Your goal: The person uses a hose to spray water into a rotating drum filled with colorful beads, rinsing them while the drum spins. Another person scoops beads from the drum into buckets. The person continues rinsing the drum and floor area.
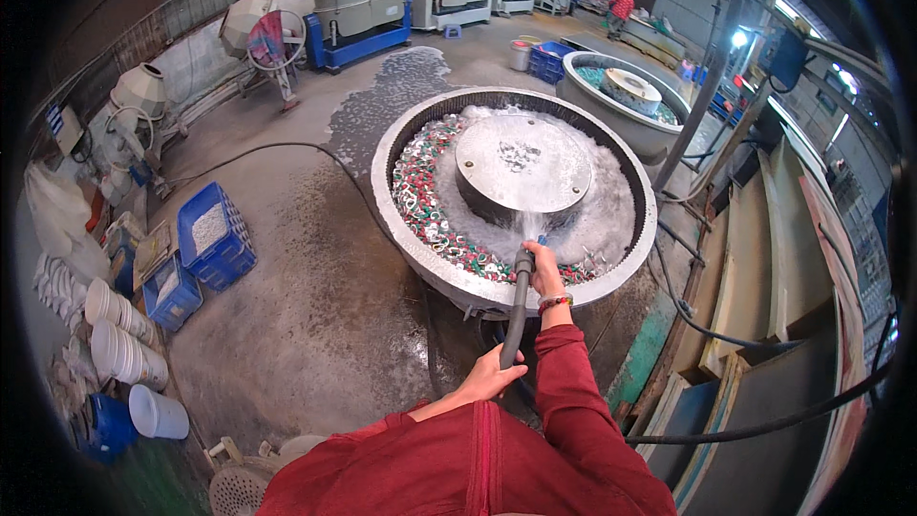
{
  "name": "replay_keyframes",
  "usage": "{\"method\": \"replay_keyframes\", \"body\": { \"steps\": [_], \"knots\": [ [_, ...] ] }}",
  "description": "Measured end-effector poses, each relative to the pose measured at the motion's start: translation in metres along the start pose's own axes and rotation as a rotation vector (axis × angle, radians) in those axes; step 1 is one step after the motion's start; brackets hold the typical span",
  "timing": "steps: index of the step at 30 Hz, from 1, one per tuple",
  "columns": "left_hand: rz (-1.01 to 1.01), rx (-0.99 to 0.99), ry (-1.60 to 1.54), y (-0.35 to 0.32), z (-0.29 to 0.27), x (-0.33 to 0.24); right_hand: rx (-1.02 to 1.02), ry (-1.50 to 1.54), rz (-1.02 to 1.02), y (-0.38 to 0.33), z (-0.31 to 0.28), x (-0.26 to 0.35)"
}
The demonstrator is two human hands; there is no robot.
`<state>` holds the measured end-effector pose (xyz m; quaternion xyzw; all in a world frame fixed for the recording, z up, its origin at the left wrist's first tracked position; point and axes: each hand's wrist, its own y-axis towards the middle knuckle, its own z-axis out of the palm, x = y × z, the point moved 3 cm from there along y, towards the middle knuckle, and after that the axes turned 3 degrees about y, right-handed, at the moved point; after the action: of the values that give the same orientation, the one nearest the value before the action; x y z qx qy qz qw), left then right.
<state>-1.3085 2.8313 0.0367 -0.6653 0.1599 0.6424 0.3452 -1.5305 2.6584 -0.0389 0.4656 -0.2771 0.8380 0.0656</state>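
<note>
My right hand [546, 270] grips the upper end of a grey hose [515, 325], close to its valve-like nozzle [524, 261]. Lower down, my left hand [489, 376] is wrapped round the same hose. Water [531, 224] sprays from the nozzle into a big round tub [390, 201], landing near the raised metal centre [521, 167]. Small red, green and white ring-like pieces [420, 201] fill the tub's left and near side. White foam [607, 201] covers much of the rest. Both hands are over or just in front of the tub's near rim.
A second round tub [597, 105] stands behind to the right. Blue crates [222, 263] and white buckets [158, 414] line the left. A dark hose [334, 158] crosses the wet floor. Long boards [755, 268] lean at right. A person in red [622, 6] is far back.
</note>
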Motion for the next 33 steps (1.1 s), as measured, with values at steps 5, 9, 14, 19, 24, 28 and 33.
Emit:
{"method": "replay_keyframes", "body": {
  "steps": [5,9,14,19,24,28,33],
  "knots": [
    [0.045,0.069,-0.015,0.009,-0.002,0.004,0.021,-0.115,-0.179,-0.051,0.040,0.064],
    [0.057,0.085,0.004,0.012,-0.006,0.000,-0.030,-0.096,-0.224,-0.054,0.026,0.068],
    [0.034,0.061,0.064,0.016,-0.008,0.001,-0.125,-0.029,-0.129,-0.033,-0.032,0.036],
    [0.125,0.060,0.110,0.021,0.005,0.008,-0.105,-0.036,-0.185,-0.059,-0.025,0.063],
    [0.228,0.093,0.055,0.030,0.027,0.019,-0.121,-0.087,-0.247,-0.075,-0.033,0.087],
    [0.200,0.103,0.095,0.035,0.038,0.017,-0.186,-0.082,-0.245,-0.072,-0.056,0.084],
    [0.393,0.057,0.051,0.037,0.052,0.026,-0.110,-0.113,-0.354,-0.084,-0.042,0.108]
  ]
}}
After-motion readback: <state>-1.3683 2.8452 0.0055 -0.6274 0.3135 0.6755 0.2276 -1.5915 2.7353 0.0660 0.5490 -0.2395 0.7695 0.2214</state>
